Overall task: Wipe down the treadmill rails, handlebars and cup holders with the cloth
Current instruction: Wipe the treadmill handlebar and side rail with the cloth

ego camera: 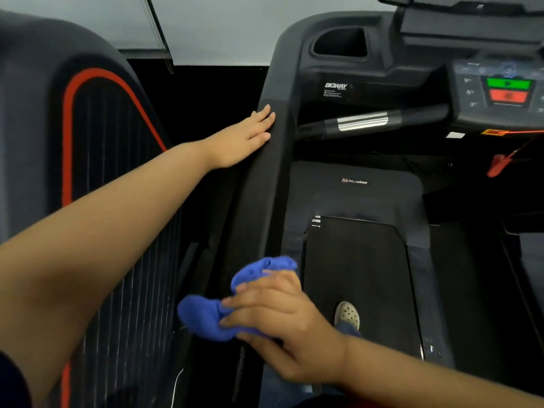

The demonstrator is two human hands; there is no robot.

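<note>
My right hand (pixel 279 316) grips a crumpled blue cloth (pixel 206 316) low on the treadmill's left side rail (pixel 265 187), a dark padded bar running up to the console. Higher on that same rail, my left hand (pixel 247 136) rests flat with straight fingers against its outer side. A dark cup holder (pixel 341 44) is recessed in the console top at the rail's upper end. A black handlebar with a silver grip sensor (pixel 363 121) crosses under the console.
The control panel with a green and a red button (pixel 507 91) sits at the upper right, with a red safety clip (pixel 499 164) hanging on a cord below it. My shoe (pixel 347 315) stands on the belt (pixel 359 275). A neighbouring machine with red trim (pixel 70 136) fills the left.
</note>
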